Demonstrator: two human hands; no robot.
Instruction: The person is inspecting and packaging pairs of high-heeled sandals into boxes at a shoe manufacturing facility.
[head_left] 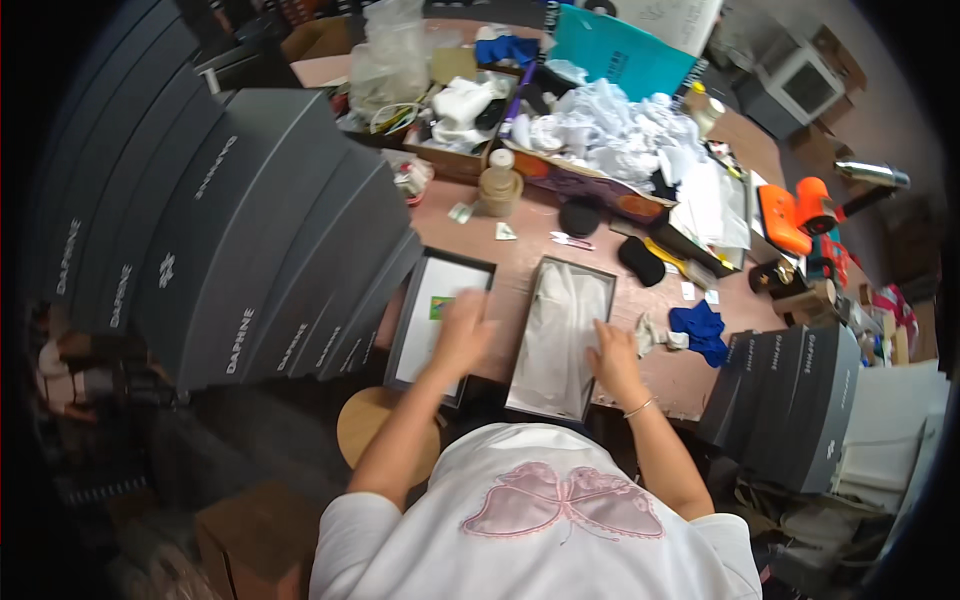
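Note:
A dark shoe box [534, 375] stands in front of me, lined with crumpled white tissue paper [562, 320]. My right hand [612, 362] rests at its right edge, thumb and fingers apart, fingertips touching the rim or the paper. To the left lies a shallow dark box lid [408, 325] with a white inside and a small green card [439, 307] in it. Over the lid's right side is my left hand [463, 330], smeared by motion, so its fingers do not show clearly and nothing can be made out in it.
Stacks of grey shoe boxes rise at the left [265, 230] and right [790, 390]. Behind are a carton of crumpled white paper [610, 130], a glue jar [497, 190], a yellow-handled brush [665, 257], a black pad [640, 261], a blue cloth [699, 333] and an orange tape dispenser [783, 219].

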